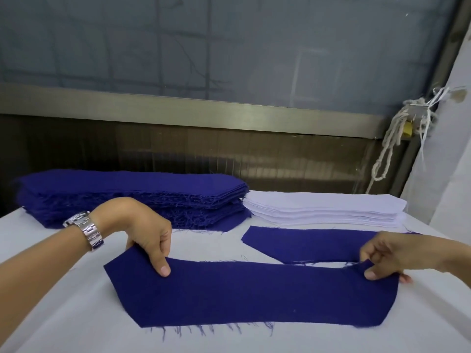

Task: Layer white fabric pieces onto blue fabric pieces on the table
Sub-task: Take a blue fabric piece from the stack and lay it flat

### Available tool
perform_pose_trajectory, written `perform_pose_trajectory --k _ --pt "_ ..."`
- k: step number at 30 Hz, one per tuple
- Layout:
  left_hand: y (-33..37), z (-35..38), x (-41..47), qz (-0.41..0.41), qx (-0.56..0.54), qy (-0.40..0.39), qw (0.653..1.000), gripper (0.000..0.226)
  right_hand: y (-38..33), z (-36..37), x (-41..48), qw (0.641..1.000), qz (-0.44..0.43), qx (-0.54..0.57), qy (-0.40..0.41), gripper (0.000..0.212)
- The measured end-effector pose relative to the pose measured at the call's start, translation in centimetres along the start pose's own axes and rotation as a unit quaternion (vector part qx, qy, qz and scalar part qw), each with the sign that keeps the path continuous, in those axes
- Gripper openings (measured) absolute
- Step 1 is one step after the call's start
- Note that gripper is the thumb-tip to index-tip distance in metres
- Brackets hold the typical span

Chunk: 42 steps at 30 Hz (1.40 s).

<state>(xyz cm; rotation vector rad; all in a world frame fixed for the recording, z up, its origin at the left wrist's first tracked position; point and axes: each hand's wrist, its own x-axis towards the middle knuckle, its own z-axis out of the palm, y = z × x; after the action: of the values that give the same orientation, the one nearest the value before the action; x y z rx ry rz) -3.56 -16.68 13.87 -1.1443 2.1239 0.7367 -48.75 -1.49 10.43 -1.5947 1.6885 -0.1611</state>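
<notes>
1. While the near blue piece lies almost flat on the white-covered table, both hands hold its far edge. The left hand pinches the far left corner. The right hand pinches the far right corner, which curls up a little off the surface.
2. The step in hand looks like spreading this piece flat. To do it well, draw the two corners gently apart, lower the curled right corner last, and press it down before letting go.
3. Frayed threads along the near edge suggest a loose weave, so a hard tug could distort the shape. Light tension seems enough.
4. A second blue piece lies flat just behind. Whether the two overlap at the right corner I cannot tell; keeping them apart leaves room for white layers.
5. Further back sit the blue stack and, just beside it on the right, the white stack. No white piece lies on either spread blue piece yet.
6. A metal watch circles the left wrist.
</notes>
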Motion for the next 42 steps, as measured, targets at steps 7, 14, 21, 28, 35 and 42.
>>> perform_pose_trajectory --k 7,14,21,28,35,42 --pt "0.4 0.3 0.2 -0.018 0.022 -0.013 1.000 0.018 0.8 -0.1 0.3 1.000 0.003 -0.001 0.009 0.018" --pt "0.3 0.3 0.1 -0.074 0.068 0.017 0.995 0.032 1.0 -0.3 0.4 1.000 0.017 0.003 0.006 0.021" --pt "0.4 0.5 -0.4 -0.142 0.119 0.047 0.982 0.030 1.0 -0.3 0.4 1.000 0.028 0.006 0.000 0.019" --pt "0.9 0.5 -0.6 -0.170 0.154 0.074 0.970 0.047 0.8 -0.2 0.3 0.999 0.036 0.001 0.002 0.018" --pt "2.0 0.1 -1.6 -0.157 0.147 0.191 0.958 0.055 -0.1 0.1 -0.2 0.999 0.047 -0.017 0.010 0.013" --pt "3.6 0.0 -1.0 -0.068 0.204 0.389 0.896 0.034 -1.5 0.2 -0.6 0.991 0.086 -0.089 0.044 0.023"
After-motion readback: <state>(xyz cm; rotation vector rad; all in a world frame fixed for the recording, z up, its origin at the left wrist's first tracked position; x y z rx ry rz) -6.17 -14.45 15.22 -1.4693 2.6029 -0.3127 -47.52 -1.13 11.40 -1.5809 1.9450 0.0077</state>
